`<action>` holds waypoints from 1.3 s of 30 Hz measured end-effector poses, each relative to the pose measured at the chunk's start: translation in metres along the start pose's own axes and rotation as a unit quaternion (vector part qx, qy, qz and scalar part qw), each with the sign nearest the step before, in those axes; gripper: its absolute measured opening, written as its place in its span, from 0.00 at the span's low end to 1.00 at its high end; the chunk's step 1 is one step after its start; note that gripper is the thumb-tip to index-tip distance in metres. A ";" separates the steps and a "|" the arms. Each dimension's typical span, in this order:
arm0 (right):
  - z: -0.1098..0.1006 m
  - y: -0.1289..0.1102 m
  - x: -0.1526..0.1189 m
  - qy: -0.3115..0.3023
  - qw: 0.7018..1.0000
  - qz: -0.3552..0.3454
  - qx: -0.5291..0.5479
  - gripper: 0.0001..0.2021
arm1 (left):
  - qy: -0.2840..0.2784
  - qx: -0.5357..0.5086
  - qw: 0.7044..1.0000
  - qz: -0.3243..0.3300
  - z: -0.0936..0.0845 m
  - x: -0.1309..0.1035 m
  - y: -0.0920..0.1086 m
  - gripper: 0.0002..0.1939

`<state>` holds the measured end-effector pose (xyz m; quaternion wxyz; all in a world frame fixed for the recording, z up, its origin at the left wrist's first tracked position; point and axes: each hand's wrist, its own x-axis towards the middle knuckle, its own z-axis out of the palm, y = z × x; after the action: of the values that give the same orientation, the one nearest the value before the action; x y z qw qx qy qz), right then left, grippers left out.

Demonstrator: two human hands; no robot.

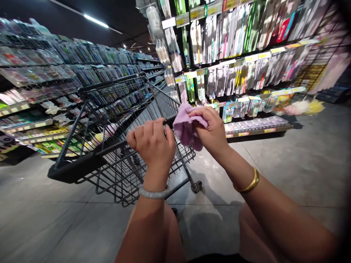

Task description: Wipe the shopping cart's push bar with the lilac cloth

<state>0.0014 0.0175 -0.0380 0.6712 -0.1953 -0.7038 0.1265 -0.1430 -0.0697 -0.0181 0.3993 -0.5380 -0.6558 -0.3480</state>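
Observation:
My left hand [153,142] is wrapped round the handlebar [116,145] of a dark metal shopping cart [117,182]. A grey bangle [154,192] circles that wrist. Bunched in my right hand [210,128] is a soft purple cloth [185,124], pinched between thumb and fingers. The cloth lies over the right end of the handlebar, which it partly hides, and hangs below it in folds. On my right wrist is a gold bangle [249,181]. Wire mesh of the cart's basket shows beyond both hands.
A lit rack of packaged toothbrushes [211,47] stands ahead to the right. Long shelves of packaged goods [101,73] line the left side. A cart wheel [196,186] rests on the grey floor [287,175]. Pink and yellow fluffy items [304,107] hang at the right.

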 end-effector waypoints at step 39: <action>0.000 0.014 -0.002 -0.015 0.999 0.035 -0.019 0.14 | -0.009 0.015 1.000 0.002 -0.003 0.001 0.002 0.15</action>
<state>0.0030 0.0297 -0.0458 0.6518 -0.2307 -0.7089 0.1392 -0.1407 -0.0714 -0.0158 0.4020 -0.5360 -0.6636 -0.3328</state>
